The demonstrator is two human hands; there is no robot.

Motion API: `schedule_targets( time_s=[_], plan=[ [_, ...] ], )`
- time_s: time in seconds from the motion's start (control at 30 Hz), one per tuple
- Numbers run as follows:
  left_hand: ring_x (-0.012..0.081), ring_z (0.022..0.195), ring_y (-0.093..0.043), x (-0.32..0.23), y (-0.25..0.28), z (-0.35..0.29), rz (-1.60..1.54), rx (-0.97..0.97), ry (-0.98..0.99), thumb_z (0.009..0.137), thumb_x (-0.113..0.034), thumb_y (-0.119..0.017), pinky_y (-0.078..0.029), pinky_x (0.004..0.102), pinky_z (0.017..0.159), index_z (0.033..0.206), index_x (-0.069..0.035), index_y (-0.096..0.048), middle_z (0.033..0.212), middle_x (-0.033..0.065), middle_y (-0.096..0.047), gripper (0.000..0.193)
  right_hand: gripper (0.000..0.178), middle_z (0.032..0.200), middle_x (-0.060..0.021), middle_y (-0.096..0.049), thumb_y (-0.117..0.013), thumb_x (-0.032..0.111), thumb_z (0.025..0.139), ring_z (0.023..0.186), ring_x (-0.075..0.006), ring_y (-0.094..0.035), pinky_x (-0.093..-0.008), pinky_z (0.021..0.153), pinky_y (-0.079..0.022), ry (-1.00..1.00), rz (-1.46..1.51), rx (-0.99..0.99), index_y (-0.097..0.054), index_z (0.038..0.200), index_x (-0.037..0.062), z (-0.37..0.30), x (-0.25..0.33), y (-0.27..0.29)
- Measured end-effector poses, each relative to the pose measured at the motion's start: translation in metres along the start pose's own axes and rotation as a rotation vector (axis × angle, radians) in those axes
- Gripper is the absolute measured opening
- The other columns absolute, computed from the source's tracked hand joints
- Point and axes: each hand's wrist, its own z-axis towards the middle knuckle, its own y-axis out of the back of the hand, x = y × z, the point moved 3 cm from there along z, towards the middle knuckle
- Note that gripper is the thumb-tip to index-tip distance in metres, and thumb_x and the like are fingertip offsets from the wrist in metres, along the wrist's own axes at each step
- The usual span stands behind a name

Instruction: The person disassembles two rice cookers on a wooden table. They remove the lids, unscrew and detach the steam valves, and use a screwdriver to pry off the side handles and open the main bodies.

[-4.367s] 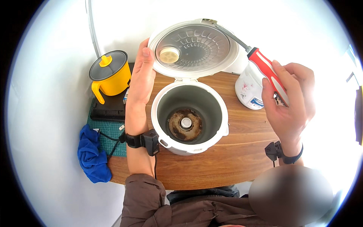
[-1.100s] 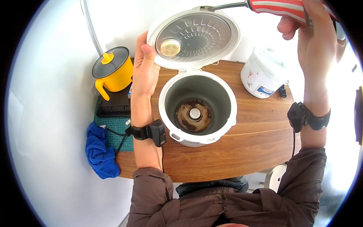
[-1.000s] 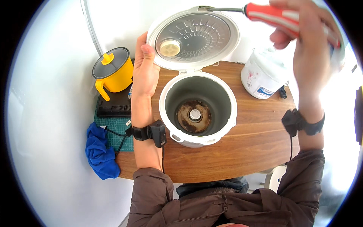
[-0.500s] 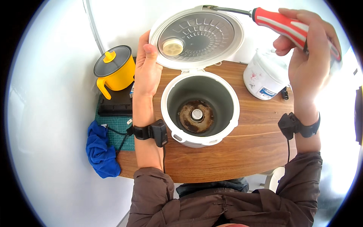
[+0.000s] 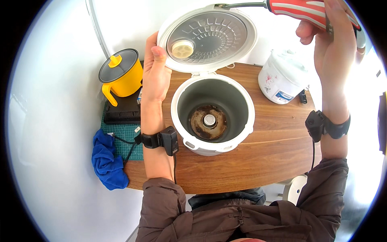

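White lid: already opened; its edge is held by the left hand, thumb in front.
Red screwdriver: gripped in the curled right hand, tip placed at the lid's upper edge.
Metal inner cover: attached; whether anything is loosened cannot be told.
Cooker body: placed on the tabletop, below the lid.

- Left hand up and gripping, thumb on the near side pointing upward, the other fingers mostly tucked behind!
- Left wrist nearly straight, in line with the left forearm, which stands almost vertical.
- And the right hand, reaching higher than the left, digits curled in a grip!
- Right forearm near upright too, well apart from the left.
- Both sleeves pushed up, forearms bare.
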Motion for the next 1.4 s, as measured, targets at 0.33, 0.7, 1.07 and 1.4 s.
schedule_targets(
  time_s=[0.33,0.7,1.07,1.4],
  plan=[
    [0.0242,0.138,-0.049,0.000,0.000,0.000,-0.018,0.000,-0.010,0.109,-0.043,-0.046,-0.040,0.0469,0.117,0.152,-0.010,-0.039,0.149,0.0089,-0.050,0.055,0.048,0.058,-0.0073,-0.061,-0.052,0.038,0.104,0.038,-0.0097,-0.052,-0.0203,0.035,-0.040,-0.014,0.175,0.025,-0.064,0.081,-0.0029,0.012,-0.006,0.002],
    [0.0237,0.137,-0.049,0.000,0.000,0.001,-0.007,-0.002,-0.001,0.107,-0.045,-0.048,-0.040,0.0462,0.115,0.151,-0.010,-0.039,0.147,0.0073,-0.051,0.057,0.055,0.058,-0.0061,-0.061,-0.048,0.042,0.107,0.036,-0.0089,-0.051,-0.0185,0.033,-0.039,0.112,0.060,-0.020,-0.065,0.081,-0.0042,0.014,-0.015,0.003],
    [0.0195,0.132,-0.052,-0.002,-0.008,0.004,-0.039,-0.065,0.013,0.107,-0.050,-0.046,-0.041,0.0402,0.114,0.147,-0.006,-0.043,0.140,0.0087,-0.058,0.060,0.031,0.115,-0.0259,-0.072,-0.048,0.026,0.108,0.071,-0.0231,-0.073,-0.0284,0.063,-0.060,0.266,0.149,0.327,-0.066,0.118,0.0019,-0.019,-0.026,0.041],
    [0.0239,0.135,-0.051,-0.003,-0.002,0.002,-0.021,-0.006,0.004,0.107,-0.045,-0.049,-0.041,0.0458,0.114,0.149,-0.008,-0.042,0.146,0.0079,-0.054,0.056,0.030,0.113,-0.0239,-0.073,-0.050,0.025,0.108,0.072,-0.0222,-0.074,-0.0276,0.063,-0.061,0.153,0.039,0.254,-0.066,0.119,0.0018,-0.001,-0.032,0.042]
  ],
)
